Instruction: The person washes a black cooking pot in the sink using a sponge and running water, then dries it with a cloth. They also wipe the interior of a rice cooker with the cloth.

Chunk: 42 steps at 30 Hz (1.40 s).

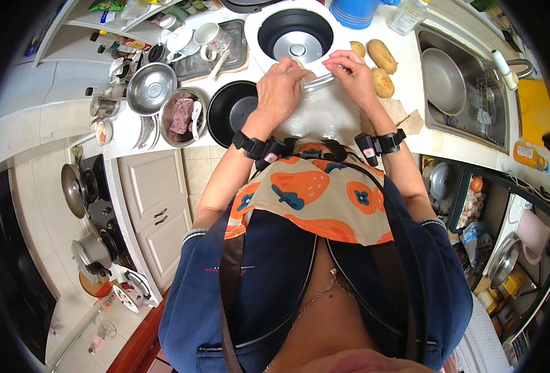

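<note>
A white rice cooker body (255, 28) with a dark inside and a round metal heating plate (298, 49) stands at the back middle of the counter. My left hand (282, 88) is at its near rim with bent fingers closed on a pale cloth (308, 74), partly hidden by the fingers. My right hand (352, 77) touches the edge of the clear-rimmed lid (319, 85) at the cooker's near side, thumb and fingertips close together. A black inner pot (230, 114) sits left of my left hand. Potatoes (382, 56) lie right of my right hand.
Left on the counter are a steel bowl (152, 88), another bowl (165, 123) with frozen-looking meat (182, 115) and a white spoon (195, 121), and mugs on a tray (237, 35). A blue plastic jug (354, 14) stands at the back. The sink (466, 128) holding a metal basin (444, 81) is at right.
</note>
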Tool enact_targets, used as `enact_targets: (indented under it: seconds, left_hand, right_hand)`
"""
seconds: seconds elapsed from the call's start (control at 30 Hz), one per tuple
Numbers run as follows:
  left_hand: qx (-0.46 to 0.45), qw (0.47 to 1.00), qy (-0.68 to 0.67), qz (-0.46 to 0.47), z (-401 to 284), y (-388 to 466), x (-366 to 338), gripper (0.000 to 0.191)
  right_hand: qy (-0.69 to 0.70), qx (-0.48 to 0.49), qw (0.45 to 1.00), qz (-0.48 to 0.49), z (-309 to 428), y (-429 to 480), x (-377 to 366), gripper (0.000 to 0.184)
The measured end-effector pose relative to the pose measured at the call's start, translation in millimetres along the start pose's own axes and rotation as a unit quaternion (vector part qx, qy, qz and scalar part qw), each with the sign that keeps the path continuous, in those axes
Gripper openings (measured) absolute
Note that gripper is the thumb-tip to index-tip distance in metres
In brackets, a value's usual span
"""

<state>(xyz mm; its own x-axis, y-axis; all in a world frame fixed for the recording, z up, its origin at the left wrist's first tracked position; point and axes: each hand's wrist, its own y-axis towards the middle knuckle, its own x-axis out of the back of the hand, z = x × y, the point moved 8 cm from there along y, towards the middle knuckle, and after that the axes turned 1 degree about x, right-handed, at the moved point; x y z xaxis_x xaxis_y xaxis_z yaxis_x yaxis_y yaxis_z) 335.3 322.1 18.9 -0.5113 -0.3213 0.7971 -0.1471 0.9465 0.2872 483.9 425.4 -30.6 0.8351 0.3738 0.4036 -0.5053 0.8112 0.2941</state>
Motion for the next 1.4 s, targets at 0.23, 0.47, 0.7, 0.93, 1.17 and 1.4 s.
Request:
enact_targets:
  seconds: [0.23, 0.47, 0.7, 0.93, 1.17, 1.4]
  left_hand:
    - [-0.027, 0.999, 0.009, -0.016, -3.8, -2.4, 2.4, 0.027]
    - [-0.075, 0.988, 0.133, 0.029, 0.3, 2.1, 15.5, 0.031]
    - [0.135, 0.990, 0.010, -0.048, 46.1, -13.1, 39.2, 0.020]
    - [0.009, 0.989, 0.124, -0.077, 6.3, -10.6, 9.2, 0.023]
    - [-0.019, 0.996, 0.085, -0.021, -12.6, -5.6, -1.4, 0.028]
    - [-0.057, 0.994, 0.093, -0.005, -8.1, -5.9, 6.6, 0.024]
  right_hand:
    - [-0.010, 0.004, 1.000, -0.002, -1.1, -1.1, -1.0, 0.013]
    - [-0.014, -0.006, 1.000, 0.014, 0.6, 0.5, -0.7, 0.013]
    - [-0.005, -0.017, 1.000, 0.010, -0.4, 0.3, 0.1, 0.012]
    - [-0.024, 0.006, 1.000, 0.005, 1.6, -0.7, 0.0, 0.013]
    - [-0.028, 0.016, 0.999, 0.003, 2.0, -2.8, -0.8, 0.013]
    - [-0.011, -0.002, 1.000, 0.022, 0.8, 0.6, -1.1, 0.013]
